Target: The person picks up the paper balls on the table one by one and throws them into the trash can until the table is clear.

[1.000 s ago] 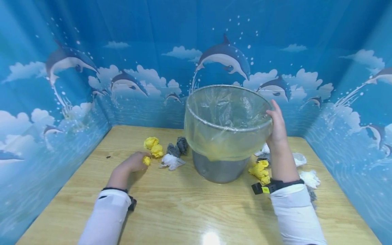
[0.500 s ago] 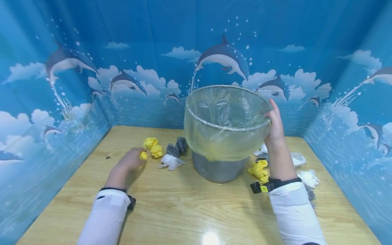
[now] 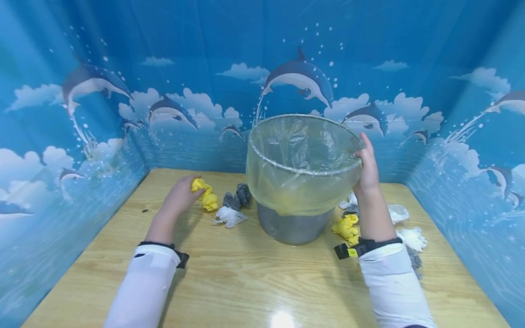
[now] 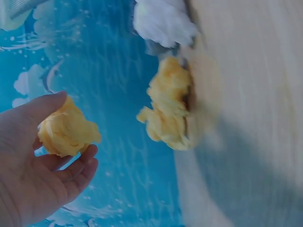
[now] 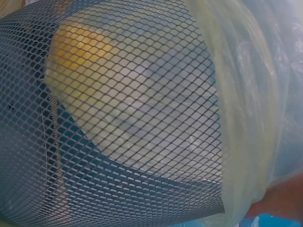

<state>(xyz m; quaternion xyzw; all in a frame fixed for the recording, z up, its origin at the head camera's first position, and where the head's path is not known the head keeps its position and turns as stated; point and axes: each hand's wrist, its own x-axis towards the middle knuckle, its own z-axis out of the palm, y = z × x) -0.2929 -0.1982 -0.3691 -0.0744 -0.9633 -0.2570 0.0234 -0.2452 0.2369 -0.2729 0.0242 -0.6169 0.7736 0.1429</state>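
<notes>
My left hand [image 3: 180, 195] pinches a crumpled yellow paper ball [image 4: 70, 128] between thumb and fingers. In the left wrist view it is apart from two more yellow balls [image 4: 166, 101] lying on the table. A grey mesh wastebasket [image 3: 292, 226], lined with a translucent yellowish bag [image 3: 293, 193] folded over its rim, stands at centre. At the basket's right side my right hand [image 3: 368, 172] grips the rim, thumb inside and most fingers hidden behind the bag. Through the mesh in the right wrist view, a yellow patch [image 5: 80, 47] shows at the lower end of the liner.
Grey crumpled balls [image 3: 238, 197] and a white one [image 3: 229, 217] lie left of the basket. To its right, around my forearm, are yellow [image 3: 347, 229], white [image 3: 412, 239] and grey pieces. A blue dolphin curtain [image 3: 188, 136] closes off the table's back and sides.
My left hand first pulls back slightly with a yellow ball, then rises and moves farther forward with it, overlapping the other yellow balls. My right hand keeps hold of the basket rim.
</notes>
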